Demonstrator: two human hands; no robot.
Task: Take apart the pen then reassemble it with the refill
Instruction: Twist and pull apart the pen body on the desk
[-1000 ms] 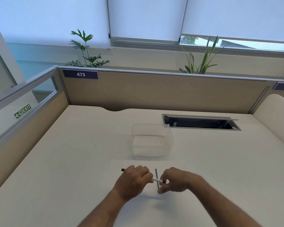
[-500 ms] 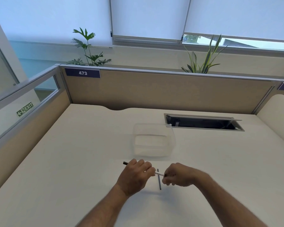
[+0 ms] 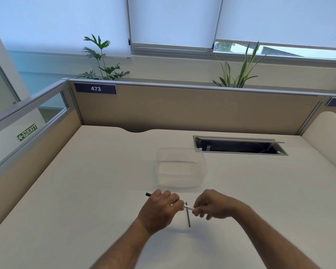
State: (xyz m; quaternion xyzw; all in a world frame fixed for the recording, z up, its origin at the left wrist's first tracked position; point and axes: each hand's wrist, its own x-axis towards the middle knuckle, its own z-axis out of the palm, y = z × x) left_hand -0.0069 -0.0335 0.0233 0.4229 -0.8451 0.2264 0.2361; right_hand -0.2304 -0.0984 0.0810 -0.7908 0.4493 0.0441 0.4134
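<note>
A white pen (image 3: 188, 207) with a dark end (image 3: 148, 194) is held level above the desk between both hands. My left hand (image 3: 159, 208) wraps around its barrel, so most of the barrel is hidden. My right hand (image 3: 211, 207) pinches the pen's right end with its fingertips. A thin dark refill (image 3: 188, 216) lies on the desk under the pen, pointing away from me, between the two hands and touched by neither.
A clear plastic container (image 3: 180, 167) stands just beyond the hands. An open cable slot (image 3: 239, 145) is cut into the desk at the back right. Partition walls close the desk at the back and left.
The view has shifted slightly. Both hands stay on the pen at about the same spot; the right hand's fingers have changed their grip on the pen's end. The refill has not moved.
</note>
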